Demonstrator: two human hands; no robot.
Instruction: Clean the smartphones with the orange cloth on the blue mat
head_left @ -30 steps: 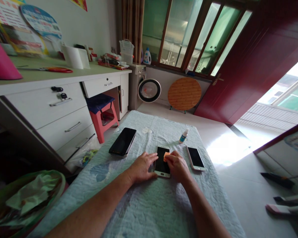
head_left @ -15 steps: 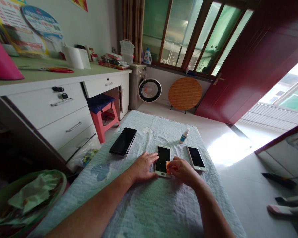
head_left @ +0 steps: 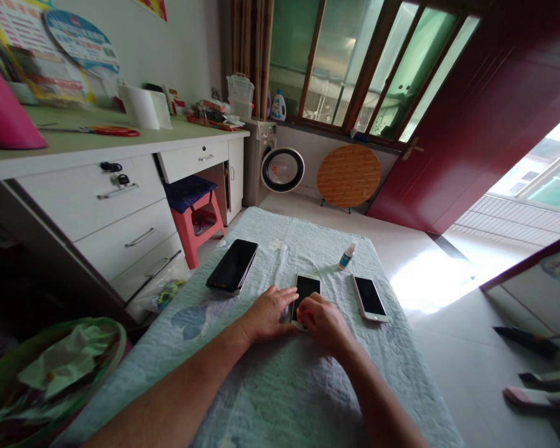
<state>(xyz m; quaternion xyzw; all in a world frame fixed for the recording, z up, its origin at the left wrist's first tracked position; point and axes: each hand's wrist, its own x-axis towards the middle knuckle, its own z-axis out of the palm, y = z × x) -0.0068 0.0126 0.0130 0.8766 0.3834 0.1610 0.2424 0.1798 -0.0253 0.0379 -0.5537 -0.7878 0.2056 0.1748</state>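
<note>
My right hand [head_left: 321, 316] pinches what seems orange cloth [head_left: 301, 310] on a white phone [head_left: 308, 285]; my left hand [head_left: 267, 314] spreads alongside.

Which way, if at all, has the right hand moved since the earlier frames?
Yes: the right hand has moved left, farther across the middle phone and away from the rightmost phone.

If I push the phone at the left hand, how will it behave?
The phone probably won't tip, since it lies flat. It would likely slide as one stiff slab, though the quilted cloth may drag and the left hand at its edge may brace it. Its smooth dark screen could be slippery.
</note>
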